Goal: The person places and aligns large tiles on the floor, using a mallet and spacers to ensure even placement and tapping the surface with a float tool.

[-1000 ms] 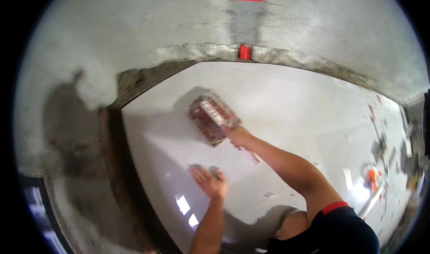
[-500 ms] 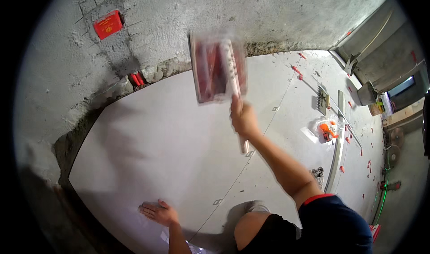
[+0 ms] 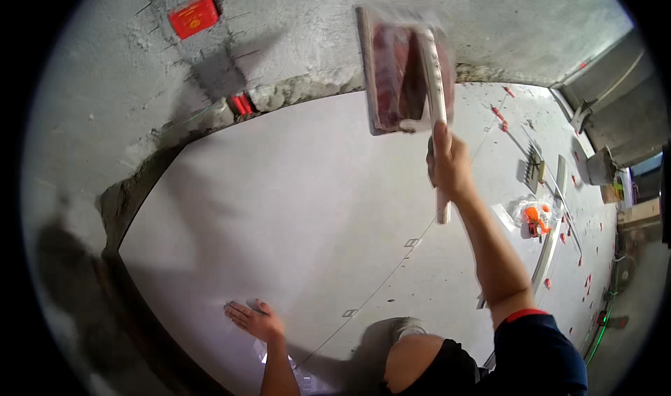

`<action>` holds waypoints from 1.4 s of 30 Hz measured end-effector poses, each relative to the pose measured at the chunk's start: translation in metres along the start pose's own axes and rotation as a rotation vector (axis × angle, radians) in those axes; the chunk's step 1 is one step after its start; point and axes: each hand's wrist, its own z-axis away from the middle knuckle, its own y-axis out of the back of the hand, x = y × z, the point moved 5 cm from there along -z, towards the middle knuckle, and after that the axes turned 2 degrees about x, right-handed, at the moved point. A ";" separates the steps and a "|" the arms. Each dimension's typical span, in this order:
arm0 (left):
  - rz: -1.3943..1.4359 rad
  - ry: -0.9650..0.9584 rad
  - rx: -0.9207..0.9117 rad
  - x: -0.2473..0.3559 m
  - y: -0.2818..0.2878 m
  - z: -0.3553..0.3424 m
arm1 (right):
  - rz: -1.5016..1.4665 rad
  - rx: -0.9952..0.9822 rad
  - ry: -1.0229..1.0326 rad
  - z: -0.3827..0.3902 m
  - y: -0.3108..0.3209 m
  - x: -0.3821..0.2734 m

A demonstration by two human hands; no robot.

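Observation:
My right hand (image 3: 452, 164) is wrapped round the long pale handle of a square, paddle-like tile beater (image 3: 397, 74). The beater's reddish-brown back is motion-blurred, and it is held up above the far part of a large pale floor tile (image 3: 293, 179). My left hand (image 3: 256, 320) lies flat on the same tile near its lower left, fingers stretched out and holding nothing. A thin joint with small square clips (image 3: 351, 313) runs diagonally along the tile's right side. My bent knee (image 3: 412, 361) is at the lower edge.
A rough grey wall (image 3: 307, 39) borders the tile, with a gap along its left edge. A red box (image 3: 195, 16) sits in the wall. To the right lie a notched trowel (image 3: 535, 170), an orange tool (image 3: 537, 220), a metal straightedge (image 3: 549, 246) and scattered red pieces. A bucket (image 3: 601, 167) stands farther off.
The view has shifted, and my right hand and the beater now appear farther right and higher in it. My left hand stays flat on the tile.

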 end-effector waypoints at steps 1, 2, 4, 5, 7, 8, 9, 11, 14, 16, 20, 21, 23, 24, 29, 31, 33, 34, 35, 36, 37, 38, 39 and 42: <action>-0.009 0.003 -0.036 0.001 -0.001 0.000 | 0.026 0.077 0.063 0.004 -0.014 0.018; -0.003 -0.003 -0.038 0.002 0.001 0.000 | 0.229 0.047 -0.209 0.004 -0.034 0.052; 0.037 0.017 -0.034 0.003 0.007 -0.001 | 0.413 -0.120 -0.347 -0.003 -0.081 0.088; 0.064 0.005 -0.001 0.005 0.011 -0.001 | 0.360 -0.161 -0.311 -0.012 -0.096 0.089; 0.086 0.031 -0.027 0.004 0.013 -0.002 | 0.140 -0.345 -0.450 -0.032 -0.107 0.077; 0.074 0.057 -0.066 0.004 0.012 -0.002 | 0.082 -0.410 -0.457 -0.037 -0.104 0.062; 0.115 0.034 -0.044 0.005 0.013 -0.003 | 0.049 -0.424 -0.455 -0.040 -0.098 0.045; 0.122 0.048 -0.077 0.004 0.011 -0.003 | 0.107 -0.446 -0.287 -0.035 -0.075 0.012; 0.091 0.055 -0.081 0.004 0.010 -0.001 | 0.111 -0.261 -0.122 -0.013 -0.066 -0.001; 0.097 0.068 -0.086 0.004 0.011 -0.001 | 0.140 -0.150 0.085 0.005 -0.091 0.009; 0.118 0.056 -0.130 0.006 0.016 0.001 | 0.503 -0.391 -0.335 0.018 -0.190 0.055; 0.115 0.042 -0.119 0.006 0.018 -0.002 | 0.382 -0.488 -0.380 0.012 -0.206 0.049; 0.151 0.051 -0.111 0.007 0.021 -0.003 | 0.322 -0.647 -0.387 0.000 -0.221 0.022; 0.162 0.049 -0.111 0.006 0.022 -0.003 | 0.262 -0.700 -0.364 0.003 -0.217 0.009; 0.141 0.067 -0.123 0.008 0.019 -0.004 | 0.293 -0.491 0.116 0.029 -0.185 -0.027; 0.100 0.048 -0.118 0.009 0.020 -0.004 | 0.384 -0.443 0.166 0.046 -0.217 -0.007; 0.109 0.066 -0.140 0.009 0.019 -0.003 | 0.412 -0.481 -0.084 0.052 -0.253 0.031; 0.120 0.055 -0.118 0.010 0.020 -0.002 | 0.513 -0.574 -0.192 0.045 -0.274 0.047; 0.145 0.027 -0.096 0.011 0.020 -0.001 | 0.503 -0.610 -0.176 0.038 -0.294 0.053; 0.122 0.039 -0.104 0.011 0.018 0.000 | 0.471 -0.637 -0.173 0.039 -0.302 0.062; 0.120 0.036 -0.121 0.010 0.017 0.001 | 0.514 -0.728 -0.224 0.045 -0.310 0.073; 0.117 0.026 -0.083 0.013 0.014 0.001 | 0.486 -0.721 -0.156 0.045 -0.311 0.075; 0.136 0.033 -0.095 0.012 0.012 0.001 | 0.366 -0.724 -0.061 0.054 -0.310 0.075; 0.125 -0.065 -0.086 0.016 0.002 -0.006 | 0.135 -0.788 -0.269 0.087 -0.287 0.090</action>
